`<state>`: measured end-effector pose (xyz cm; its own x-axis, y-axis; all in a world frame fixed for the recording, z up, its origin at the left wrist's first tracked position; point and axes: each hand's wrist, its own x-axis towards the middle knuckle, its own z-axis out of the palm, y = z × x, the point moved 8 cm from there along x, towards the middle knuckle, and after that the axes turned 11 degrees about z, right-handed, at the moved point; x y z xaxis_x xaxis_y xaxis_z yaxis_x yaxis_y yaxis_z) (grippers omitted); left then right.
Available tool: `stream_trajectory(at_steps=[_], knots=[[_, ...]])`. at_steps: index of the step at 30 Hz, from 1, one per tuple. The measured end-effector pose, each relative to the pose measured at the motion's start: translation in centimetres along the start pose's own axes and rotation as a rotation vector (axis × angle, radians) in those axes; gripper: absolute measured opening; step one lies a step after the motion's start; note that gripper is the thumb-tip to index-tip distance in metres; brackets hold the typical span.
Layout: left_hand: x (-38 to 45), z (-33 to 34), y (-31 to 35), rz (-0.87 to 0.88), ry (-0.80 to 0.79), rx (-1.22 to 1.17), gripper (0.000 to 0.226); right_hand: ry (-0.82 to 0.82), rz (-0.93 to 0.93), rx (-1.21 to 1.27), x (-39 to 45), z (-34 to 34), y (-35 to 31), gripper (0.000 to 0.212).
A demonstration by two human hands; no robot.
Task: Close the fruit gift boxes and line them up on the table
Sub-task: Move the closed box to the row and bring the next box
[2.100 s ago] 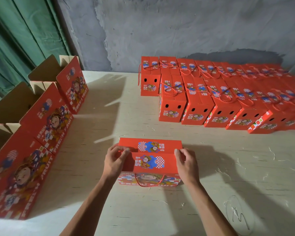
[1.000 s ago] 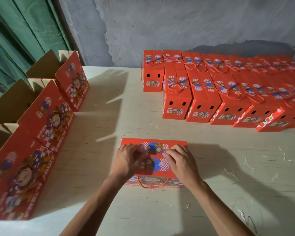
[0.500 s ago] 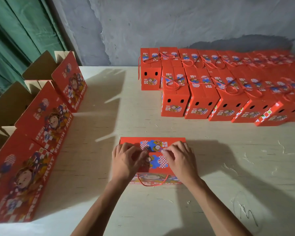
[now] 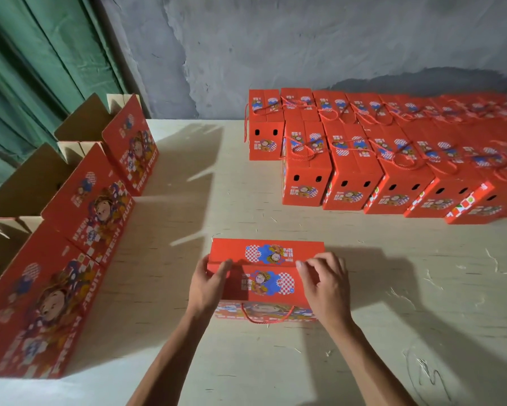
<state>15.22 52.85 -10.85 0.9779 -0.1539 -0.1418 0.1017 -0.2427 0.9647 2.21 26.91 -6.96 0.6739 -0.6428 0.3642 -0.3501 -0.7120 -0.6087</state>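
A red fruit gift box [image 4: 268, 284] stands on the pale wooden table [image 4: 407, 288] straight in front of me, both top flaps folded down and meeting along the middle. A red rope handle [image 4: 267, 319] hangs over its near face. My left hand [image 4: 207, 284] grips the box's left end, thumb on the side and fingers on the top. At the right end, my right hand [image 4: 325, 284] holds the near flap with curled fingers by the seam.
Several closed red boxes [image 4: 352, 183] stand in two rows at the back right, against the grey wall. Three larger boxes with raised lids [image 4: 94, 206] line the table's left edge. A green curtain [image 4: 41, 68] hangs behind them.
Both hands slid apart from the middle of the box top to its left and right ends. The printed pictures on the flaps are uncovered now. The box stayed in place.
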Motion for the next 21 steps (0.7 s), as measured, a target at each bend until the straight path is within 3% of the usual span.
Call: stream_trajectory(at_steps=[7,11,17,21], knots=[[1.1,0.5,0.0,-0.200,0.004,-0.027,0.034,-0.106,0.058,0.094,0.6,0.4,0.1,0.040],[1.9,0.6,-0.8,-0.251,0.031,-0.013,0.013,-0.155,0.072,0.086,0.7,0.7,0.0,0.032],[2.7,0.4,-1.5,-0.285,0.043,0.008,0.027,-0.190,0.131,0.138,0.9,0.7,0.2,0.014],[2.7,0.3,-2.1,-0.345,-0.038,-0.063,0.026,-0.209,0.175,0.142,0.8,0.6,0.3,0.026]])
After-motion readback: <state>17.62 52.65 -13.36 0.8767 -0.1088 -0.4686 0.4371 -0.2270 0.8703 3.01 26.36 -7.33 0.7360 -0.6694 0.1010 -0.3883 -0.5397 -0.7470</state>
